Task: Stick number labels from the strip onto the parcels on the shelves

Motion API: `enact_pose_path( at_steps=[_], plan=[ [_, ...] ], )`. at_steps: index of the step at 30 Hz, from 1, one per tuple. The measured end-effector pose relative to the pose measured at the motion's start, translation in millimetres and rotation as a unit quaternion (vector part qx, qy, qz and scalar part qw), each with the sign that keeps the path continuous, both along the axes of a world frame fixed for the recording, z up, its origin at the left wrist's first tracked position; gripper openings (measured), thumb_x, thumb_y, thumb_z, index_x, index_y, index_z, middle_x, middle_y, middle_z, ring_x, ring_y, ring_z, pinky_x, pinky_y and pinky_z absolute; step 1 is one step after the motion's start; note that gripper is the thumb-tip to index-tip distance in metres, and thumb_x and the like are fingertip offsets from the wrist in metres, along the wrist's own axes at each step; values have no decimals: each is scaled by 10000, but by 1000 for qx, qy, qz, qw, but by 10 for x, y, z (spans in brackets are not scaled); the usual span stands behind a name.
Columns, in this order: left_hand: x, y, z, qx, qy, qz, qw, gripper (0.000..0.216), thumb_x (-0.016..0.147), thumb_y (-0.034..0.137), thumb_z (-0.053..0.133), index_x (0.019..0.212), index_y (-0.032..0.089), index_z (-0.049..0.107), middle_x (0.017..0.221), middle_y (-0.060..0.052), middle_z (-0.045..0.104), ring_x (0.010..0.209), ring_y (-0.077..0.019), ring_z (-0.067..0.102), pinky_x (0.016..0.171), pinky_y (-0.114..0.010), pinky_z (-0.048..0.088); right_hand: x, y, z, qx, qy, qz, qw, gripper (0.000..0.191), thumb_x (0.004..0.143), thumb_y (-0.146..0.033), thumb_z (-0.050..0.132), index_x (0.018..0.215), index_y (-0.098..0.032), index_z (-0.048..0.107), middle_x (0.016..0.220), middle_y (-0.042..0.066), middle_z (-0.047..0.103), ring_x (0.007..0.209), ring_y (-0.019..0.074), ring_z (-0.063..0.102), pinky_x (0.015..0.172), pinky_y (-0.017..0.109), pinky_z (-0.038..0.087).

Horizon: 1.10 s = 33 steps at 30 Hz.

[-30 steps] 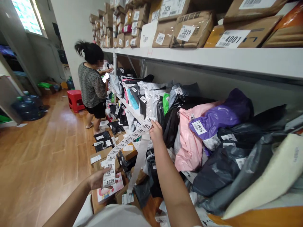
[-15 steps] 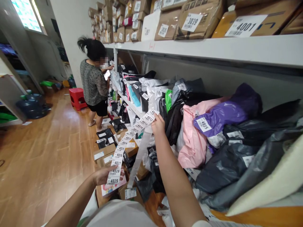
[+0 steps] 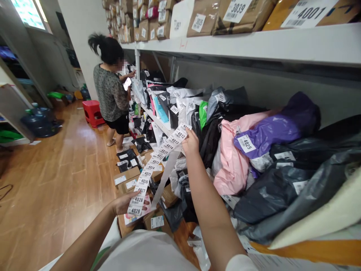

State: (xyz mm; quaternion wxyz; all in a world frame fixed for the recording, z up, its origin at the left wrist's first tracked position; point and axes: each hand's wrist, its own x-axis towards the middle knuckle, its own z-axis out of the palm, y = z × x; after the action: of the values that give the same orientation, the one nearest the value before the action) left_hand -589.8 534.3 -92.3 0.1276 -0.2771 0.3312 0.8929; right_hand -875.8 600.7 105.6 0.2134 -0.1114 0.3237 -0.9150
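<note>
A long strip of numbered barcode labels (image 3: 150,166) stretches between my two hands, with 4029 at its lower end and 4012 near the top. My left hand (image 3: 126,203) holds the lower end, thumb over the strip by 4027 and fingertips showing from behind it. At the upper end my right hand (image 3: 190,141) pinches the strip. From there a blank tail of backing paper (image 3: 166,177) hangs down. Right of my right hand lie a pink bag (image 3: 232,158) and a purple bag (image 3: 270,130) labelled 4025.
Numbered cardboard parcels (image 3: 237,17) line the white upper shelf (image 3: 254,47). Dark plastic bags (image 3: 270,195) fill the right side. Boxes (image 3: 128,178) cover the floor ahead. A person (image 3: 111,94) with a phone stands beyond, near a red stool (image 3: 93,113) and blue water jugs (image 3: 41,120).
The view has shifted slightly, so the shelf sits higher in the picture. Both hands keep hold of the label strip, with little change in their grip.
</note>
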Motion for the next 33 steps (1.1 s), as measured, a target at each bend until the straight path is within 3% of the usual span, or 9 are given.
enact_pose_path(
  at_steps=[9,13,20,24,28,33],
  plan=[
    [-50,39,66,48,19,11,999,688,745,485,674,1276,96,474,978,-150,717,834,-262,693,788,-356,491,58,-6,9,5,4,15,1000,114,709,-52,610,762,-148,639,702,-6,714,731,124,685,825,298,551],
    [-66,38,46,29,4,26,999,652,726,479,695,1233,121,496,981,-144,719,871,-279,692,758,-365,507,82,12,-56,6,-6,43,999,81,724,-80,620,753,-154,632,706,-3,720,765,139,693,850,315,544],
    [-6,-167,-359,-155,-68,103,980,644,440,515,854,889,118,621,791,-115,728,753,-245,684,683,-318,507,121,158,-247,34,-66,145,987,25,762,-164,636,780,-159,653,711,12,736,800,174,699,850,349,539],
    [152,-460,-547,-290,-104,77,948,661,373,645,803,714,96,662,650,-94,691,579,-202,620,553,-284,438,106,269,-357,52,-53,167,983,85,693,-167,706,764,-147,664,725,24,739,767,178,696,770,308,549],
    [358,-697,-612,-427,-158,31,890,602,360,703,752,556,146,638,476,-30,601,488,-193,546,511,-296,388,84,348,-443,75,-72,162,981,131,627,-146,748,723,-144,660,681,16,728,625,137,664,601,230,530],
    [605,-696,-815,-503,-200,5,841,474,323,560,805,403,168,551,415,-40,526,571,-290,594,591,-376,433,93,415,-533,98,-93,148,980,202,566,-129,789,726,-147,666,692,14,729,629,153,667,584,249,531]
  ],
)
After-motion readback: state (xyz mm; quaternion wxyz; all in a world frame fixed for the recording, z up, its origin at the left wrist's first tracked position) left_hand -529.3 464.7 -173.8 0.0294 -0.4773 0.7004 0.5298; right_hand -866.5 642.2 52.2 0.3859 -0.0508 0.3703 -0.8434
